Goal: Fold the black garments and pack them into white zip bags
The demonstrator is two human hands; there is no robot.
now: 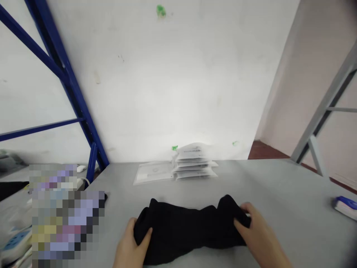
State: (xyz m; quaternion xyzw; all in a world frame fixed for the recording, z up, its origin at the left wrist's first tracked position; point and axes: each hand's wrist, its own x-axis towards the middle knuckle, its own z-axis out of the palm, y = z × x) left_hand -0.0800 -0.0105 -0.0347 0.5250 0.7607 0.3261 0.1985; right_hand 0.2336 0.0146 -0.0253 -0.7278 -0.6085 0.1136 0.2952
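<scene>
A piece of black cloth point(192, 227) stretches between my two hands over the grey table, near its front edge. Its exact kind of garment I cannot make out. My left hand point(132, 242) grips the left end, thumb on top and the other fingers behind the fabric. At the right end, my right hand point(252, 227) pinches the cloth between thumb and fingers. The middle of the cloth sags slightly, with bunched folds at both ends.
Several white plastic packets point(195, 163) are stacked at the back of the grey table point(262, 186), beside a flat packet point(153, 172). A blue-and-white object point(346, 206) lies far right. Blurred-out items and a power strip point(16, 240) are at left. Blue frame bars point(69, 85) rise behind.
</scene>
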